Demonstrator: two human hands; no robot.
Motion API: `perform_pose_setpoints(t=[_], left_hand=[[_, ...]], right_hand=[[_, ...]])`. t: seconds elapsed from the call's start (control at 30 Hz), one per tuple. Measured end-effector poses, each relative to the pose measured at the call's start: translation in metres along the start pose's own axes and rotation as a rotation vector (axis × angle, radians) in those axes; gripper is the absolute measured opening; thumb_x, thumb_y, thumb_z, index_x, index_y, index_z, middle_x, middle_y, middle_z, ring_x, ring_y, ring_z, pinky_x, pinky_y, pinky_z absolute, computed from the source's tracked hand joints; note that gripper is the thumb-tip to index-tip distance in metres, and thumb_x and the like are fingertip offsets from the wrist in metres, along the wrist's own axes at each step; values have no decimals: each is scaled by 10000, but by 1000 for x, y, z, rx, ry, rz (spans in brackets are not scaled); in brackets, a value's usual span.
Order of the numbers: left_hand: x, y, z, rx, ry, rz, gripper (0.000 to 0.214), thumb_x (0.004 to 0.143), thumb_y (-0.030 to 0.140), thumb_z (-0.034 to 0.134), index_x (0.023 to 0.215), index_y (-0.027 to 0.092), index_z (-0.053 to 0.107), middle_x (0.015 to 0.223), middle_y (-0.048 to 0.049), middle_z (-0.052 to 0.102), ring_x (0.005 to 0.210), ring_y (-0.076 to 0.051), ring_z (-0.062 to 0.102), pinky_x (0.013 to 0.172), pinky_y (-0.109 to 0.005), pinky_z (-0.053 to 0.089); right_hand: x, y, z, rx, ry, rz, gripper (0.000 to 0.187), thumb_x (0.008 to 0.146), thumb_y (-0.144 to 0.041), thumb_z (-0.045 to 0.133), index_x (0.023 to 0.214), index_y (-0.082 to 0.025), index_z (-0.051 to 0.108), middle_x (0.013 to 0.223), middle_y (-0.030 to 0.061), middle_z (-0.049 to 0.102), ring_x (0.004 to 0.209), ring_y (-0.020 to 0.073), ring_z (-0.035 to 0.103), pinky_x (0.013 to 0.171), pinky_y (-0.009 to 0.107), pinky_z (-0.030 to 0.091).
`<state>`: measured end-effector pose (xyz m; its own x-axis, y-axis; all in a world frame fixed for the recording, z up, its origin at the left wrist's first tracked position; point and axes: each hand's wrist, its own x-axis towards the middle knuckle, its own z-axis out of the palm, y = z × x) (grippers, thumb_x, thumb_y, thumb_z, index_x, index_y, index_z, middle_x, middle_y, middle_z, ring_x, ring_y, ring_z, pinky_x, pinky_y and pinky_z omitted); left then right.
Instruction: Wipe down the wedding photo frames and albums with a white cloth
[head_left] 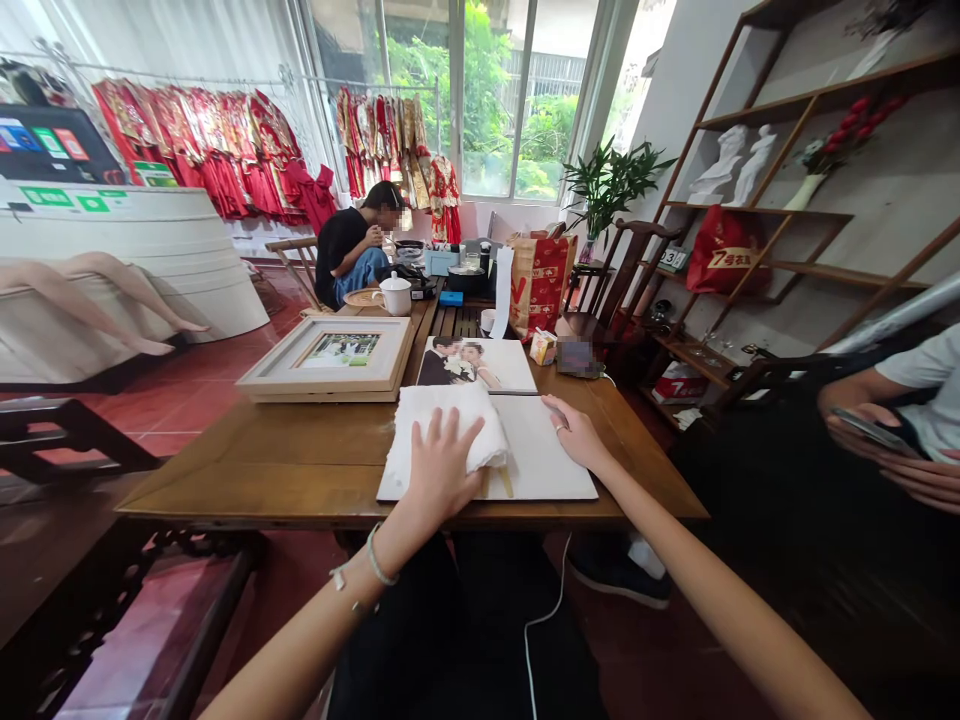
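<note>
My left hand (442, 458) lies flat with fingers spread on a folded white cloth (421, 408). Under the cloth is a white board (544, 465), flat at the table's near edge, with a yellowish mark (504, 482) showing beside the cloth. My right hand (577, 432) holds the board by its right edge, near the far corner; a ring is on one finger. Just beyond the board lies a wedding photo panel (480, 366) of a couple.
Stacked picture frames (330, 358) sit on the wooden table (247, 455) at left. Beyond are a white teapot (395, 295), a red paper bag (540, 285) and a small carton (543, 347). One person sits opposite; another at right holds a phone (877, 430). A white cable (544, 620) hangs below.
</note>
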<state>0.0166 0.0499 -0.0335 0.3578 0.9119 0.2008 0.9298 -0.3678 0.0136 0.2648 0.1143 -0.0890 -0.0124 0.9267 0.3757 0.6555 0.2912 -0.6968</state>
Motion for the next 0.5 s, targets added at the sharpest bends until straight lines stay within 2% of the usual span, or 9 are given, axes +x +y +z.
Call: perform_pose_setpoints(t=[0.17,0.27,0.37,0.5], left_hand=[[-57,6,-4,-38,3,14,743,730,323,586,1414,326,295,1491,-87,271,1373,-359,145,1065,-588,132],[-74,7,-5,-61,16,20,749,732,327,586,1415,354,280,1501,-61,253,1383,-339,125,1078,-573,120],[-64,0,-8,-66,-5,24,700,752,328,568,1401,368,309,1490,-45,283,1379,-329,157,1077,-561,156],[-24,-23,-9,-28,-61,53,637,784,314,536,1390,354,344,1478,-47,311,1363,-324,215,1064,-547,204]], right_hand=[[0,0,1,-9,-2,-5,426,827,-132,405,1219,-178,564,1309,88,549,1244,221,479,1060,413,365],[0,2,1,-11,-3,-7,429,828,-135,404,1225,-185,559,1310,80,550,1237,216,486,1055,406,371],[0,3,2,-12,3,-9,428,824,-136,408,1219,-184,564,1306,82,553,1235,221,488,1054,409,371],[0,2,2,-11,14,-12,423,819,-133,413,1201,-204,579,1292,71,566,1228,220,495,1052,415,373]])
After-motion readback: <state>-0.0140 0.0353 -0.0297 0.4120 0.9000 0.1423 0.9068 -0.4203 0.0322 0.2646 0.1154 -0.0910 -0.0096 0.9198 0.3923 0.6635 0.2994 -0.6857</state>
